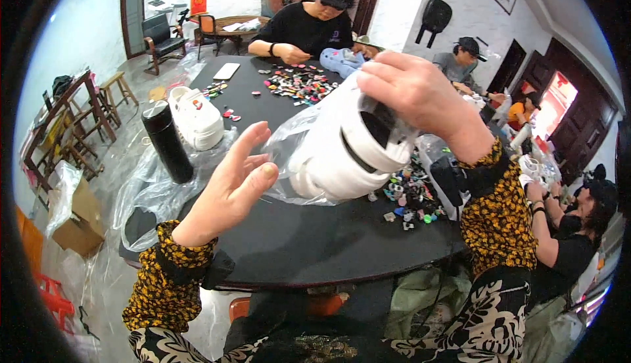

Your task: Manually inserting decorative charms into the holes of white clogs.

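Observation:
A pair of white clogs [348, 149], partly inside a clear plastic bag [287, 141], hangs tilted above the black table. My right hand [411, 90] grips them from above, with its fingers curled over the upper end; its exact hold on clog and bag is partly hidden. Beside the bag's left side, my left hand [230, 189] is spread with thumb and fingers apart, and nothing lies in it. Left of that hand stand a black bottle [167, 143] and another white clog [197, 118] with a small charm on it.
Small colourful charms [299, 84] lie heaped on the black table [315, 238], with another pile [414, 195] near my right forearm. A white phone [227, 71] rests far left. Across sits a person [305, 31] near a blue clog [342, 62]. Other people work at right.

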A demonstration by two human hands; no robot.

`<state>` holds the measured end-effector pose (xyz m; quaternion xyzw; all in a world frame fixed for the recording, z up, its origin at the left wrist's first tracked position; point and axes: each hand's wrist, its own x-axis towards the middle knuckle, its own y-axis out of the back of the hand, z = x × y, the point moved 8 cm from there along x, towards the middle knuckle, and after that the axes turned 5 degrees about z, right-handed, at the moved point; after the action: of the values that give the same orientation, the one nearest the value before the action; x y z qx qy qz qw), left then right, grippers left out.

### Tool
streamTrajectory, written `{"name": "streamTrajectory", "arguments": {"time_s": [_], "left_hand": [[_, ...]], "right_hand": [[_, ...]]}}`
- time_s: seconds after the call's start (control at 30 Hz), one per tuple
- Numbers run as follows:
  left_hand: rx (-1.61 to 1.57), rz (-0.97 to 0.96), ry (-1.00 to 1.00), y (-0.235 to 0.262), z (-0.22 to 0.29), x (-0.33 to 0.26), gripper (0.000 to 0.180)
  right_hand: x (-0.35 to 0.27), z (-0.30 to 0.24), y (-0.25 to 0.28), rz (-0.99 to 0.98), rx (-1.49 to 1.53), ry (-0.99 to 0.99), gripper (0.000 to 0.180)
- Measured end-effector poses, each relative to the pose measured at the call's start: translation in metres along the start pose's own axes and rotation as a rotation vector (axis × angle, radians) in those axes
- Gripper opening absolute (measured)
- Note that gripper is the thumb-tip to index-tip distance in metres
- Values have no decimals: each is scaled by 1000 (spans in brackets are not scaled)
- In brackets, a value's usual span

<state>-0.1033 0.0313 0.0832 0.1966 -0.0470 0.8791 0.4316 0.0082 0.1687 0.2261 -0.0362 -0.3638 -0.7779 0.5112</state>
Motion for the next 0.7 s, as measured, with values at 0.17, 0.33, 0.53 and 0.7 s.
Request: {"name": "streamTrajectory", "arguments": {"time_s": [0.17, 0.33, 0.53, 0.7], "left_hand": [[191, -39, 89, 26, -44, 7, 67], [19, -141, 199, -7, -64, 12, 53], [149, -474, 181, -82, -60, -34, 56], [338, -816, -3, -95, -17, -88, 49]], "right_hand": [[35, 1, -34, 6, 92, 11, 21], [41, 11, -49, 162, 49, 13, 8], [41, -23, -94, 50, 183, -16, 4], [6, -45, -127, -199, 477, -214, 13]]}}
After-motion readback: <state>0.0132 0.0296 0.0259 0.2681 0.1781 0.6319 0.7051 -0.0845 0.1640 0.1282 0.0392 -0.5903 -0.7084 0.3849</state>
